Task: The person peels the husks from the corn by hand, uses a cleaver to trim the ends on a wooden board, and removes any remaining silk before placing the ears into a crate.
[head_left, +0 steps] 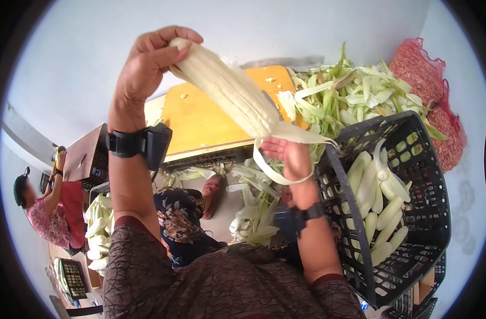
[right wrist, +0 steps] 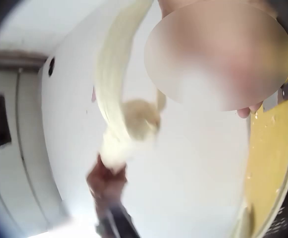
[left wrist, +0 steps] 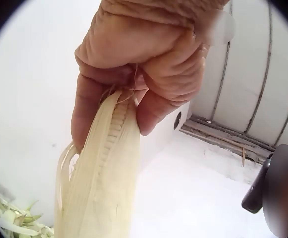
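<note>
In the head view my left hand (head_left: 147, 61) is raised and pinches the narrow tip of an ear of corn (head_left: 221, 87) between thumb and fingers. Thin pale husk still wraps the ear, and a row of kernels shows through a gap near the tip in the left wrist view (left wrist: 115, 124). Peeled-back husk leaves (head_left: 301, 134) hang from its thick end. My right hand (head_left: 293, 159) is just below that end, fingers extended, with one husk strip (head_left: 267, 167) looping across its wrist. The right wrist view blurs much of this hand.
A yellow board (head_left: 200, 122) lies ahead, bearing small scraps. A black crate (head_left: 354, 212) of corn ears stands at right, beside heaped husks (head_left: 354, 95) and red mesh sacks (head_left: 418, 74). More husks (head_left: 253, 212) litter the floor. Another person (head_left: 51, 207) is at far left.
</note>
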A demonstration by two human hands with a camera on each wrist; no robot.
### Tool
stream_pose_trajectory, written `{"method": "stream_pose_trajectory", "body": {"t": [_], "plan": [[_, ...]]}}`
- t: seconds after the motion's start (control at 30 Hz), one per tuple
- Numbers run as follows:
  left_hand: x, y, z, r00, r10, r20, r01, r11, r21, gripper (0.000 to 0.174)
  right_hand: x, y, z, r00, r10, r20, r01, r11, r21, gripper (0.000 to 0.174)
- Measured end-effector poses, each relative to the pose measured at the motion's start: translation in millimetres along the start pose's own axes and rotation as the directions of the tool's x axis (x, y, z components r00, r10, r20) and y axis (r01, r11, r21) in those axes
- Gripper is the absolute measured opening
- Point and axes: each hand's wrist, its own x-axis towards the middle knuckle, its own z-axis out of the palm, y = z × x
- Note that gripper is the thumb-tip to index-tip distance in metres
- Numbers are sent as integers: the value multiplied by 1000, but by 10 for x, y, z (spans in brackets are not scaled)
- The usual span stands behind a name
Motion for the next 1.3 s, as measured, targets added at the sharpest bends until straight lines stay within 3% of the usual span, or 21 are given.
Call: {"method": "stream_pose_trajectory", "body": {"t": [0.1,0.13,0.17,0.23,0.27,0.5,0.57,0.63,0.67,0.7,0.77,0.8,0.83,0.9,0.93,0.97,1.03,1.07,1.2,1.3], "plan": [[-184,-211,-58,994,-107,-32,103,989,-111,19,5,-128,-92,969,-10,247,-46,975,219,61],[-236,-288,-47,989,-139,-42,132,983,-126,19,-24,-180,-66,940,10,341,-90,971,221,60],[-286,-371,-36,984,-172,-53,163,976,-145,18,-79,-192,-1,940,21,340,-99,972,213,60],[-380,-514,-32,969,-243,-36,234,958,-167,17,-193,-193,147,923,60,380,-53,998,-30,56],[-418,-567,-8,959,-279,-44,267,948,-175,17,-160,-170,154,853,70,517,10,989,-150,56],[-508,-997,107,908,-403,-117,380,907,-180,17,-305,-17,407,860,250,445,-13,882,-471,39],[-525,-1060,110,904,-407,-132,389,910,-145,26,-327,35,410,870,252,424,-141,951,-275,35],[-566,-1092,164,903,-394,-170,255,811,-527,43,-347,21,371,865,226,449,-198,974,-109,36],[-587,-1101,145,902,-419,-104,296,776,-557,56,-314,12,342,860,173,479,-151,985,-85,39],[-613,-1137,188,905,-412,-110,284,774,-566,56,-322,-29,321,865,190,464,-185,981,-57,44],[-695,-1207,331,897,-423,-124,347,850,-396,60,-223,16,188,840,196,506,-264,962,65,47],[-750,-1196,358,897,-438,-62,406,870,-281,63,-177,57,143,860,178,478,-245,966,81,50],[-785,-1220,413,898,-436,-61,403,869,-288,63,-164,55,133,862,181,474,-244,967,74,50],[-842,-1306,548,901,-418,118,407,721,-561,66,-157,65,128,851,205,484,-354,904,239,51],[-851,-1316,627,886,-421,192,439,635,-636,65,-167,86,141,866,213,453,-363,890,276,52],[-856,-1294,698,887,-420,189,436,630,-642,65,-168,94,146,865,219,452,-366,891,269,52],[-859,-1216,822,891,-250,379,453,528,-718,67,-172,110,152,844,252,473,-396,889,232,53],[-877,-1274,891,884,-246,396,467,451,-761,56,-184,123,157,842,260,473,-402,887,228,53],[-906,-1370,983,899,-270,344,432,437,-789,40,-214,162,189,865,309,395,-353,935,43,52],[-933,-1467,891,859,-278,431,510,390,-766,49,-259,114,331,887,266,378,-269,962,-44,45]]}}
